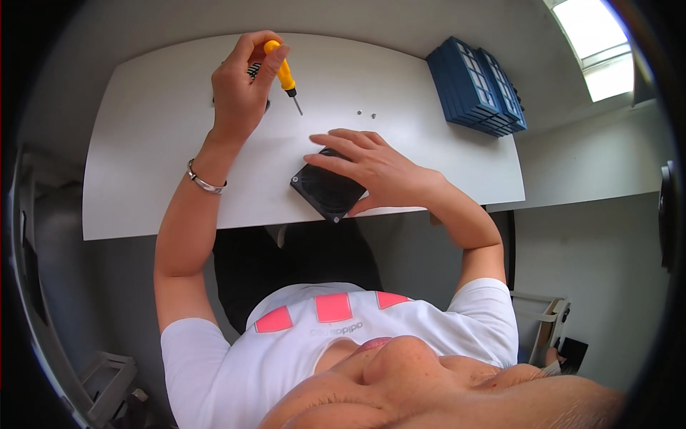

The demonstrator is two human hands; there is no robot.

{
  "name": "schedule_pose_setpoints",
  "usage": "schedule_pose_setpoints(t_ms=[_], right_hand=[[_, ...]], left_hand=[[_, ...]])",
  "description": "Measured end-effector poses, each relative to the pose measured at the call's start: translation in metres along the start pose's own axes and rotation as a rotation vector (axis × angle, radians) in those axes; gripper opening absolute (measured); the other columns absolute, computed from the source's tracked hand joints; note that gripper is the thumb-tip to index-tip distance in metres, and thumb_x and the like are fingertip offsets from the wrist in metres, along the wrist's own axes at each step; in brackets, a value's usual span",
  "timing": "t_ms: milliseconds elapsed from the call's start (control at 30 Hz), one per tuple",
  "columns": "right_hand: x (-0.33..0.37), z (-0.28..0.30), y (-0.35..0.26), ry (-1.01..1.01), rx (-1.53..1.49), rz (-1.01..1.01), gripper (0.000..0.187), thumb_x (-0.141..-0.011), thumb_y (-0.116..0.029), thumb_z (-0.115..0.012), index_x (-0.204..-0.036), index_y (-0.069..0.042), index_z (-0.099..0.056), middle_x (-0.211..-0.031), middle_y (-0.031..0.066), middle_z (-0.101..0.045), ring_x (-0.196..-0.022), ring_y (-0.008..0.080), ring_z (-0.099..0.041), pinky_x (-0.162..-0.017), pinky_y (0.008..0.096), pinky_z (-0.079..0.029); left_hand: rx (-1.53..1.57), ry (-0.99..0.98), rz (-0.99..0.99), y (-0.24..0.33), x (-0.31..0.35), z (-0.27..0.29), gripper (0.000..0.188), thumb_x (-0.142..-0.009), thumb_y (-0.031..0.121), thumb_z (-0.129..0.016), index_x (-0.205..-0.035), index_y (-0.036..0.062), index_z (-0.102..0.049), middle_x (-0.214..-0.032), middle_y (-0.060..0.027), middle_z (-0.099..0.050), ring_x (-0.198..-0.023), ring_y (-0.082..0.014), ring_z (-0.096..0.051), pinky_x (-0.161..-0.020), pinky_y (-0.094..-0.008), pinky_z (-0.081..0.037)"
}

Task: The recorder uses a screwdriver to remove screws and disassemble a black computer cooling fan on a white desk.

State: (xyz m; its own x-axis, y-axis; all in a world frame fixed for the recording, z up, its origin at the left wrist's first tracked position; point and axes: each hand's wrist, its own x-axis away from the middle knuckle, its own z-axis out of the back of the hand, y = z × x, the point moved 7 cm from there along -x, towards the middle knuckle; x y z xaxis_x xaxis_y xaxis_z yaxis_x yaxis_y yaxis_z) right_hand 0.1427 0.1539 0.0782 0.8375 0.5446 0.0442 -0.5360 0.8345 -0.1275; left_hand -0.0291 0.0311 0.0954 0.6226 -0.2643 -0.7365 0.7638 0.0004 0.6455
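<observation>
My left hand [243, 89] is closed on the yellow handle of a screwdriver [285, 70]. Its thin metal shaft points down and toward me, with the tip free of anything. A dark object lies mostly hidden behind this hand. My right hand [375, 168] curls over a square black part [325, 184] near the front edge of the table, fingers on its far side and thumb at its near right side. The part looks like a computer fan; screws show at two of its corners. Beyond the right hand, two small metal pieces, perhaps screws [366, 114], lie on the tabletop.
The white table [143, 157] has a curved-looking far edge in this view. At its far right stand blue drawer cabinets [468, 86] with pale fronts. A window [593, 43] is at the upper right. Below the table's right side is a light-coloured rack [539, 314].
</observation>
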Motion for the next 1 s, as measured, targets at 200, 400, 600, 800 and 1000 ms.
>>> schedule_pose_setpoints(t_ms=[200, 400, 600, 800, 1000], right_hand=[[-0.020, -0.017, 0.033, -0.016, -0.147, -0.211, 0.102, -0.062, -0.046, -0.089, -0.147, -0.018, -0.042, -0.131, 0.0141, -0.052, -0.125, 0.0344, -0.045, -0.104, 0.0460, -0.038], [-0.006, -0.029, 0.056, 0.344, -0.191, -0.340, 0.104, -0.065, -0.059, -0.084, -0.142, -0.004, -0.042, -0.130, 0.0202, -0.048, -0.116, 0.0365, -0.044, -0.098, 0.0485, -0.039], [-0.006, -0.031, 0.057, 0.326, -0.215, -0.352, 0.106, -0.065, -0.059, -0.083, -0.144, -0.002, -0.041, -0.134, 0.0178, -0.045, -0.118, 0.0367, -0.043, -0.097, 0.0496, -0.039], [-0.005, -0.034, 0.056, 0.302, -0.240, -0.363, 0.110, -0.065, -0.057, -0.084, -0.148, -0.004, -0.036, -0.139, 0.0187, -0.042, -0.121, 0.0374, -0.040, -0.103, 0.0529, -0.036], [-0.008, -0.035, 0.054, 0.297, -0.258, -0.372, 0.110, -0.065, -0.057, -0.084, -0.149, -0.004, -0.036, -0.137, 0.0189, -0.043, -0.122, 0.0369, -0.040, -0.104, 0.0512, -0.036]], left_hand=[[0.013, 0.082, 0.008, -0.006, -0.004, 0.011, 0.029, -0.097, 0.035, -0.065, -0.105, 0.0076, -0.065, -0.089, -0.0037, -0.072, -0.085, -0.0141, -0.070, -0.075, -0.0241, -0.055], [0.062, 0.052, 0.035, 0.001, -0.002, 0.008, 0.029, -0.098, 0.032, -0.066, -0.104, 0.0044, -0.064, -0.093, -0.0045, -0.069, -0.083, -0.0138, -0.070, -0.078, -0.0236, -0.055], [0.139, -0.021, 0.049, 0.002, 0.007, -0.001, 0.028, -0.098, 0.030, -0.066, -0.106, 0.0039, -0.061, -0.094, -0.0056, -0.067, -0.083, -0.0141, -0.070, -0.079, -0.0245, -0.055], [0.131, -0.053, 0.006, 0.005, 0.008, -0.004, 0.028, -0.097, 0.029, -0.066, -0.110, 0.0043, -0.059, -0.093, -0.0058, -0.068, -0.084, -0.0149, -0.071, -0.080, -0.0253, -0.056], [0.128, -0.057, 0.020, 0.001, 0.012, -0.008, 0.027, -0.097, 0.028, -0.067, -0.109, 0.0049, -0.060, -0.093, -0.0056, -0.069, -0.085, -0.0143, -0.070, -0.079, -0.0244, -0.056]])
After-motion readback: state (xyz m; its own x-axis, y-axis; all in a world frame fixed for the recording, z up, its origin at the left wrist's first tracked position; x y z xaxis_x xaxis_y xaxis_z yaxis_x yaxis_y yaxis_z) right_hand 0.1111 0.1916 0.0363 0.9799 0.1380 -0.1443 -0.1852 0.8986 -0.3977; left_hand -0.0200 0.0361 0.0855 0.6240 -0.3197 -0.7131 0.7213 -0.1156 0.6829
